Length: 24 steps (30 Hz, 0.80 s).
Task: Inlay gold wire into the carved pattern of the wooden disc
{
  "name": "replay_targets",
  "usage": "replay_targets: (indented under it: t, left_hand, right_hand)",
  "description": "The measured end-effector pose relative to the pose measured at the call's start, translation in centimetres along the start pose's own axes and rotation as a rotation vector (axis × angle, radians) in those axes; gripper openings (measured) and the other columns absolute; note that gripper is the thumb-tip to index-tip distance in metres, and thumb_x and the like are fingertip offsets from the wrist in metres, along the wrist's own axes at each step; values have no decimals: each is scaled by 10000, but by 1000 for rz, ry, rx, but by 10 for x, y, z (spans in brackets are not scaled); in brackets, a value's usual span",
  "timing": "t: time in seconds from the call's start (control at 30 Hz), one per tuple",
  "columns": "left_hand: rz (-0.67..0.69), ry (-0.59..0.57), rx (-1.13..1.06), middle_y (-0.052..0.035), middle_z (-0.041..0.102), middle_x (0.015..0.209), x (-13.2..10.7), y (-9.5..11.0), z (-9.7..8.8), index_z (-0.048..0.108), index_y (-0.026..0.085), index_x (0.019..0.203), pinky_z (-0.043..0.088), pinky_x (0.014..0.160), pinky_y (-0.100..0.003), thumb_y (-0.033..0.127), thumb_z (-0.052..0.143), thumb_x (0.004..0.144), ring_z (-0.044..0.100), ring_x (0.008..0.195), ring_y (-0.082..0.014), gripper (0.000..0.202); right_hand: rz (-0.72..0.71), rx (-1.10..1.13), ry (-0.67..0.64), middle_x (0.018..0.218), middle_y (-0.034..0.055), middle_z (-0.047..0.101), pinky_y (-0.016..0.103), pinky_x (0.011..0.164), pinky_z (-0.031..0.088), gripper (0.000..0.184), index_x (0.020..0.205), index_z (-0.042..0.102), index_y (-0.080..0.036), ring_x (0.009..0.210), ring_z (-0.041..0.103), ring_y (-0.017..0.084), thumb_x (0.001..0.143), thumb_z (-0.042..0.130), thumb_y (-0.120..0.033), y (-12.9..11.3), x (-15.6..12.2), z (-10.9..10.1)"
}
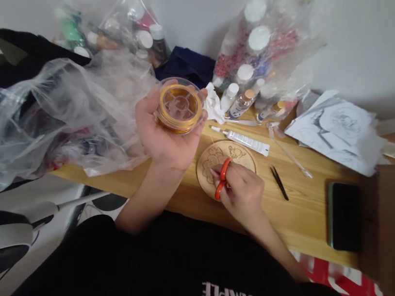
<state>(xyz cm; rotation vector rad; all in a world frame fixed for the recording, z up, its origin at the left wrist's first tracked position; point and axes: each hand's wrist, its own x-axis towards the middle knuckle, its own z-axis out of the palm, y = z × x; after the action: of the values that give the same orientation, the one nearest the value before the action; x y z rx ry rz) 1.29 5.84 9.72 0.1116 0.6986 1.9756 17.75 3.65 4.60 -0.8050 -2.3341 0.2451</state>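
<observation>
- I count one light wooden table running left to right.
- One crumpled clear plastic bag fills the near left, just beside the left hand; one clear bag of white-capped bottles stands far centre.
- One black phone lies near right, well apart from both hands.
- One round engraved wooden disc lies near centre, partly covered by the right hand.
- The left hand is raised, fingers curled around one clear round spool of gold wire.
- The right hand rests on the disc, fingers closed through one pair of orange-handled scissors; I cannot see the blades.
- One white tube lies just beyond the disc; one pair of black tweezers lies to its right.
</observation>
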Motion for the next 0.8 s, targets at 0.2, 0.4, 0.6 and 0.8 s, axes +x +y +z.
replay_targets:
  t: [0.2, 0.4, 0.6, 0.8]
  left_hand:
    - [17, -9, 3, -8, 627, 813, -3, -3, 3, 578, 185, 868, 480, 602, -234, 379, 416, 847, 694, 832, -184, 254]
    - [128, 45, 63, -3, 600, 803, -6, -5, 9, 564, 180, 864, 476, 626, -231, 360, 438, 849, 680, 790, -162, 220]
    - [115, 195, 108, 28, 571, 753, -2, -4, 16, 525, 201, 833, 477, 624, -231, 335, 470, 863, 668, 742, -148, 148]
    - [18, 224, 104, 16, 556, 690, -1, 1, 20, 504, 192, 787, 424, 525, -202, 394, 448, 861, 646, 686, -145, 222]
  right_hand:
    - [-52, -41, 50, 685, 29, 653, 264, 553, 406, 214, 724, 585, -183, 614, 559, 135, 911, 515, -105, 5, -4, -3]
    - [-104, -55, 104, 669, 36, 625, 279, 549, 374, 219, 701, 582, -177, 613, 501, 142, 904, 552, -99, 6, -6, -4]
    - [-233, -74, 102, 637, 16, 585, 274, 552, 334, 244, 668, 592, -176, 620, 459, 133, 906, 600, -123, 7, -6, -8]
    - [-272, -84, 81, 625, 7, 578, 271, 565, 325, 283, 641, 585, -182, 625, 436, 135, 915, 574, -111, 11, -9, -10]
